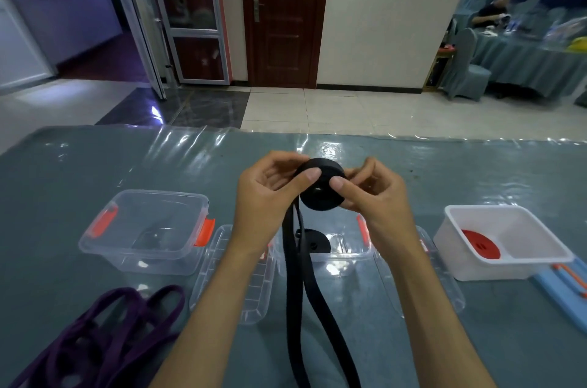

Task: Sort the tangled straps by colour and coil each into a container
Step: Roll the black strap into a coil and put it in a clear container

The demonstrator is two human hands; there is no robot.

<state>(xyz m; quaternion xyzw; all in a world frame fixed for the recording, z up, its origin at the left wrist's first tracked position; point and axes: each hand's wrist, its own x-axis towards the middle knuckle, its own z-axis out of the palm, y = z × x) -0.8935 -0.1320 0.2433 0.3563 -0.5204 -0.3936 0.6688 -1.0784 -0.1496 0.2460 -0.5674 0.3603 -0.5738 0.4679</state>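
A tight black strap coil (pixel 320 194) is held up above the table between both hands. My left hand (pixel 270 194) grips its left side with the thumb across the face. My right hand (pixel 371 194) pinches its right side. Two loose black tails (pixel 297 298) hang from the coil down toward me. Below the hands a clear container (pixel 336 255) holds another black coil (pixel 313 241). A red coil (pixel 481 244) lies in the white tub (pixel 508 213) at the right. Tangled purple straps (pixel 104 340) lie at the lower left.
An empty clear container (pixel 146 225) with orange latches stands at the left. Two clear lids (pixel 235 276) (pixel 444 289) lie flat beside the middle container. A blue lid (pixel 562 295) lies at the right edge. The table has a shiny plastic cover.
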